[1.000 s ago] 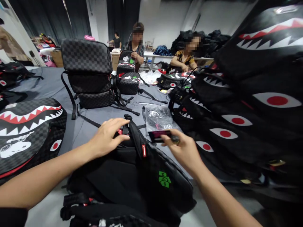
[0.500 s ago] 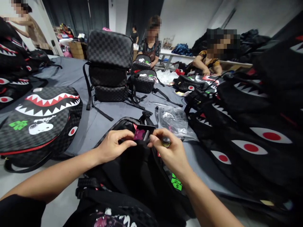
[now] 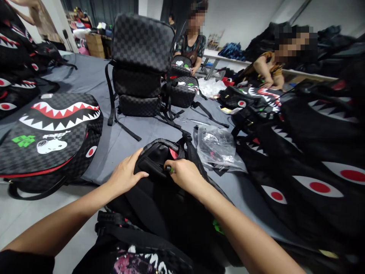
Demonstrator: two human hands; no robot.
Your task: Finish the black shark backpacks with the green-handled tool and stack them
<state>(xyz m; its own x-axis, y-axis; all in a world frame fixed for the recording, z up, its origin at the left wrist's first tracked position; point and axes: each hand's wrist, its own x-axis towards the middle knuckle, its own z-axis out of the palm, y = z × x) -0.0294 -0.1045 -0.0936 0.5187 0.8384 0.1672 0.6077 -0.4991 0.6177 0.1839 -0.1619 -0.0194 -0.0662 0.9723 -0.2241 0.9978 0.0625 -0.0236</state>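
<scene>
A black backpack [image 3: 171, 213] with grey checkered trim lies in front of me, its opening showing a dark inside and a bit of red. My left hand [image 3: 124, 175] grips the left edge of that opening, thumb on the near side and fingertips hidden behind the fabric. Inside the opening, my right hand [image 3: 185, 175] is closed round a small tool with a black and green handle [image 3: 169, 168]; its working end is hidden, so I cannot tell its kind. Just beyond my right hand is a clear plastic bag [image 3: 215, 142] with dark items in it.
Checkered backpacks stand stacked [image 3: 142, 45] ahead. A shark-mouth backpack [image 3: 54, 140] lies at left, and a pile of black backpacks with red eyes [image 3: 316, 186] fills the right side. Another backpack [image 3: 137, 251] is nearest me. Two co-workers handle bags across the grey-covered table [image 3: 111, 133].
The dark card with a pink figure has left my hands. My left hand has taken the backpack's edge, and my right hand has moved left into the opening with the tool. The view has shifted.
</scene>
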